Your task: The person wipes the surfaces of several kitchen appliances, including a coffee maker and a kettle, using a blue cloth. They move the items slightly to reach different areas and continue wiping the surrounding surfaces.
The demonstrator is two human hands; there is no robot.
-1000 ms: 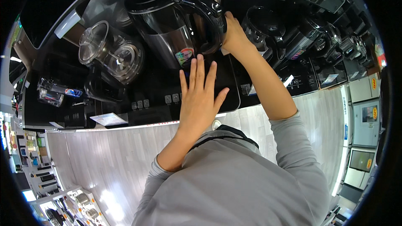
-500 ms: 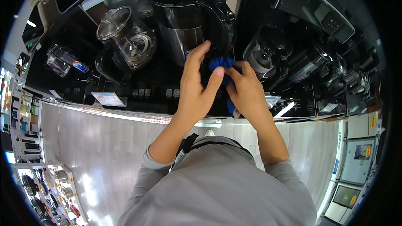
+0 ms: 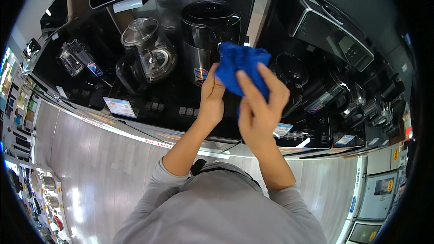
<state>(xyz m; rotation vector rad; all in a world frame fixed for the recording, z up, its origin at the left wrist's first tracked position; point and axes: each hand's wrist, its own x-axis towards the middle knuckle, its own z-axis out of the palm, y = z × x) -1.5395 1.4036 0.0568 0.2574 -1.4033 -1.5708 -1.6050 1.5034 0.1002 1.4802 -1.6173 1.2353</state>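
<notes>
A blue cloth (image 3: 242, 61) is bunched and partly spread in front of the large black kettle (image 3: 196, 58). My right hand (image 3: 264, 104) grips it, with the fingers laid over its near side. At the cloth's left edge my left hand (image 3: 211, 99) is closed, its fingertips against the fabric. The kettle stands upright just beyond my left hand, with a coloured sticker low on its side. Its handle runs behind the cloth, so the lower part is hidden.
A glass teapot (image 3: 151, 56) stands left of the kettle, by a price card (image 3: 120, 107). To the right are a dark jug (image 3: 291, 74), another kettle (image 3: 323, 95) and a countertop oven (image 3: 332, 36). The black counter's front edge (image 3: 217, 141) lies under my wrists.
The blue cloth has come up and opened out in my right hand. My left hand has gone from stretched fingers to a closed grip at its edge. The view has shifted.
</notes>
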